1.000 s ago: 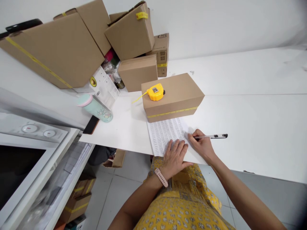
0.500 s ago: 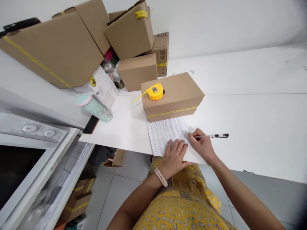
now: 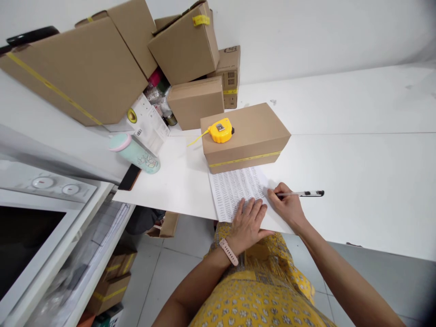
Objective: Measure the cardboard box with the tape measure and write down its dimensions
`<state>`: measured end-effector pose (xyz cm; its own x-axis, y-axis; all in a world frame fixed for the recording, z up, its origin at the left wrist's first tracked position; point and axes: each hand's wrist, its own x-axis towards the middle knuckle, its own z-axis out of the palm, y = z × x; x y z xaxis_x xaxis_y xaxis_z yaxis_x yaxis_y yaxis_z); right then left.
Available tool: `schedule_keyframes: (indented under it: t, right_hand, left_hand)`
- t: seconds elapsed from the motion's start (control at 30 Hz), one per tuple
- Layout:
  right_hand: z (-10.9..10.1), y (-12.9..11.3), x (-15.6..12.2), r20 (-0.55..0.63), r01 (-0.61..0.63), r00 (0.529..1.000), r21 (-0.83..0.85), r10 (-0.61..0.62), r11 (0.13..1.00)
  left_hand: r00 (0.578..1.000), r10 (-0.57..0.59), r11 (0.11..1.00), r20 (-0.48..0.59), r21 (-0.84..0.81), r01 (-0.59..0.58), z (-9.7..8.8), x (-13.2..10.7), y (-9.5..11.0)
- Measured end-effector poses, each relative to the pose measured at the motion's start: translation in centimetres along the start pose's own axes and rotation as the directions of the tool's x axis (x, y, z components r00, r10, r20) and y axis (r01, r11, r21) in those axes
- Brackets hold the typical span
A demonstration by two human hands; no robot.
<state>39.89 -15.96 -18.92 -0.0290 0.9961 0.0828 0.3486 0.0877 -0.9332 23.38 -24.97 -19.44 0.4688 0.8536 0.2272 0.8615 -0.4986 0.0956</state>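
My right fingers (image 3: 282, 187) are clamped on the pen (image 3: 308, 194), over the sheet (image 3: 233, 186) on the tabletop (image 3: 357, 181); my left fingers (image 3: 249, 207) rest slightly apart on that sheet, near the box (image 3: 255, 129).

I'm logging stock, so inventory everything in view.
table: one, white, centre to right
carton: one, brown, mid-table
tape measure: one, yellow, on carton
paper: count unclear, white, beside carton
pen: one, clear, black, at paper's right
bottle: one, mint, table's left
flat object: one, dark, near bottle
pack: one, white, beside bottle
other cartons: several, brown, rear and lower left
appliance: one, white, far left
wristband: one, pink, lower centre
left grip: one, bare, on paper
right grip: one, bare, around pen
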Motion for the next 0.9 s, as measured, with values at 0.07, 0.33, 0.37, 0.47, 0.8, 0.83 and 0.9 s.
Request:
schedule_keyframes:
  t: [0.07, 0.33, 0.37, 0.47, 0.8, 0.83, 0.9]
  right_hand:
    - [-0.03, -0.08, -0.01, 0.001, 0.002, 1.0, -0.005, -0.002, 1.0]
    - [-0.03, -0.39, 0.02, -0.007, 0.012, 1.0, -0.012, -0.012, 1.0]
    - [-0.02, -0.39, 0.03, -0.007, 0.012, 1.0, -0.014, -0.012, 1.0]
    - [-0.05, -0.4, 0.06, -0.001, 0.009, 1.0, -0.011, -0.009, 1.0]
    - [-0.08, -0.16, -0.19, -0.061, 0.012, 0.998, -0.001, -0.012, 1.0]
    - [-0.25, -0.06, -0.16, -0.096, 0.012, 0.995, -0.01, -0.013, 1.0]
    - [-0.91, 0.29, 0.09, -0.148, 0.046, 0.987, -0.091, -0.059, 0.995]
  left_hand:
    - [1.0, -0.003, 1.0, 0.002, -0.006, 0.003, -0.06, 0.01, 0.01]
    - [1.0, -0.009, 1.0, 0.014, -0.015, 0.009, -0.13, 0.05, 0.05]
    - [1.0, -0.009, 1.0, 0.014, -0.013, 0.01, -0.12, 0.04, 0.06]
    - [1.0, -0.007, 1.0, 0.01, -0.011, 0.007, -0.1, 0.01, 0.06]
    - [1.0, -0.007, 1.0, 0.011, -0.008, 0.007, -0.32, 0.11, -0.01]
    - [1.0, -0.005, 1.0, 0.011, -0.008, 0.005, -0.3, 0.11, -0.02]
    - [1.0, -0.003, 1.0, 0.014, -0.012, 0.003, -0.19, 0.05, 0.02]
